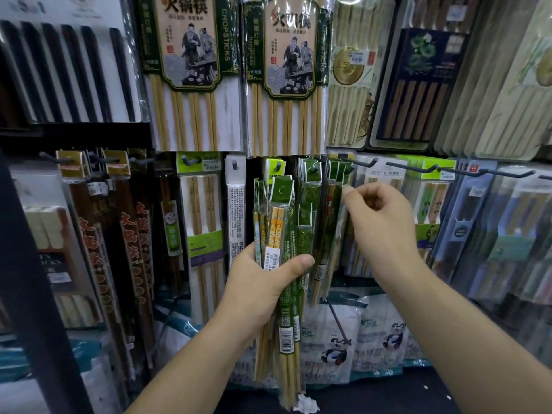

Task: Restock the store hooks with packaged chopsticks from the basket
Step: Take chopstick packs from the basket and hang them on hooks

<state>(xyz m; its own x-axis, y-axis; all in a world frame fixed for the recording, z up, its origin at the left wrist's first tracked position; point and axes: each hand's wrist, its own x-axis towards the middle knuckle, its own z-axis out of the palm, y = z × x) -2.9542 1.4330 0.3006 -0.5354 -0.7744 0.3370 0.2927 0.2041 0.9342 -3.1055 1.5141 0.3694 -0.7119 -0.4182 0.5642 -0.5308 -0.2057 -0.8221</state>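
Note:
My left hand [263,282] grips a bundle of green-carded chopstick packets [279,234], held upright in front of the rack. My right hand [379,222] is raised to the right of the bundle, its fingers curled, with the thumb and forefinger pinching at a packet [336,210] that hangs on a hook [315,168]. More green packets of the same kind hang on that hook, just behind the bundle. No basket is in view.
Large chopstick packs [191,70] hang above. Dark red packets [131,234] hang at the left, pale ones [203,222] beside them. Bare black hooks [418,168] jut out at the right. Panda-printed bags [334,339] sit below. A dark post [33,279] stands at the far left.

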